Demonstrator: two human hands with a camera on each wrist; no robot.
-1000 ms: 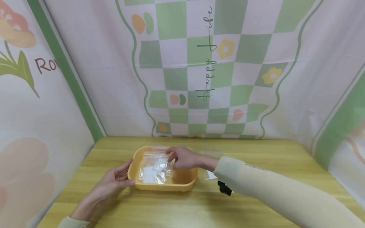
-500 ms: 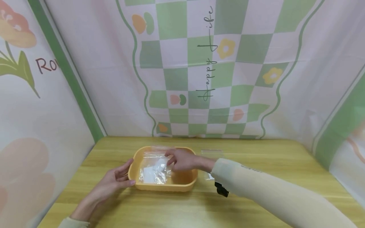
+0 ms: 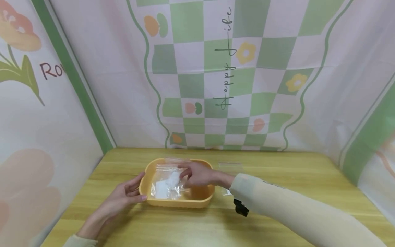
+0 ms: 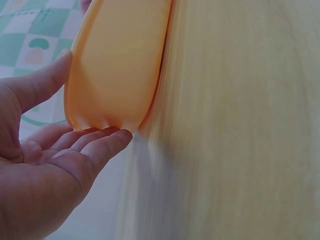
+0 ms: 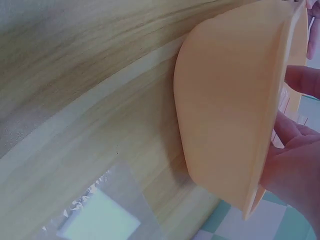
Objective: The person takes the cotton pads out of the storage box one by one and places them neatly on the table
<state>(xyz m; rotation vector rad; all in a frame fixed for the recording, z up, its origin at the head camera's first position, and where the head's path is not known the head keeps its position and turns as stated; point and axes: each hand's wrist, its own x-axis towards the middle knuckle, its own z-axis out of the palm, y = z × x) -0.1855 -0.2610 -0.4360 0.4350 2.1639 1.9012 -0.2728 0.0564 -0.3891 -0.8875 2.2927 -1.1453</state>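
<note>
Hand positions being virtually unchanged, the left hand [image 3: 126, 195] grips the tray [image 3: 177, 203] while the right hand [image 3: 199, 174], hold indeterminable, remains at the plastic bags [image 3: 161, 189], handling unfinished.

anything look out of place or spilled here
Nothing looks spilled or damaged. The one mild oddity is a clear bag lying on the table to the right of the orange tray, apart from the clear bags inside.
</note>
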